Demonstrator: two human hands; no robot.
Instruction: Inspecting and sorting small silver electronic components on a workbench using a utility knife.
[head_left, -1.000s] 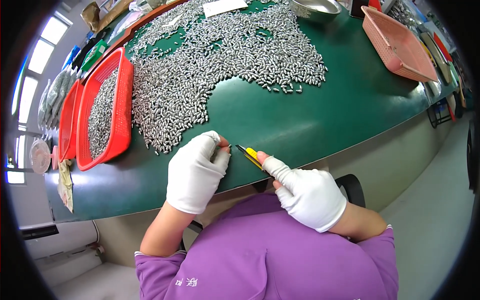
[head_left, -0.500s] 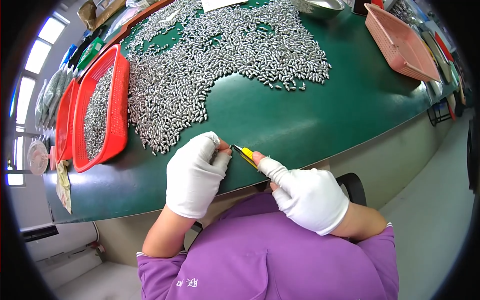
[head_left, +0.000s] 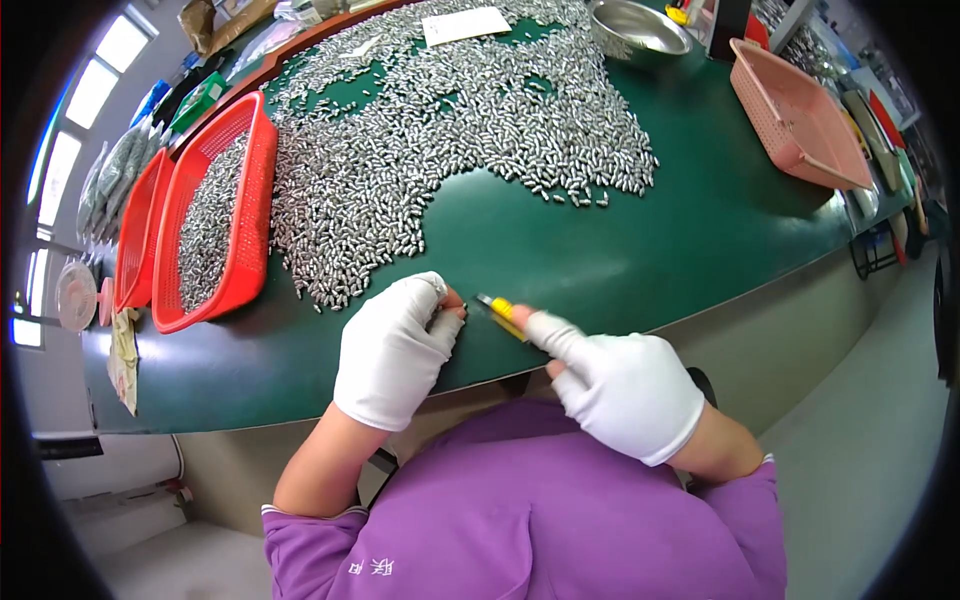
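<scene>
hands first: left hand point(head_left: 395, 345) in a white glove is curled closed at the near edge of the green worktop point(head_left: 640, 260), fingertips pinched together; whether a small metal piece sits inside that pinch cannot be told, the spot is too small. right hand point(head_left: 620, 385), also gloved, is clenched on a yellow-handled knife point(head_left: 500, 313), whose tip points toward the left fingertips, just beside them (contact not confirmed).

progress, judged from how things lie: a large spread of small silver metal pieces point(head_left: 450, 130) covers much of the far half of the worktop, its near fringe close to the left hand. this loose heap looks like the bulk yet to be handled, so the work appears far from finished; how many pieces are done cannot be read from the heap itself.

containers: a red basket point(head_left: 255, 180) at the left holds a thick layer of the same silver pieces, roughly filling its floor. a second red basket point(head_left: 135, 240) stands touching its outer side, contents hidden. a pink basket point(head_left: 800, 115) at the far right looks empty. a steel bowl point(head_left: 640, 30) at the far edge also shows no contents. a white paper sheet point(head_left: 465, 25) lies on the heap near the far edge.
</scene>
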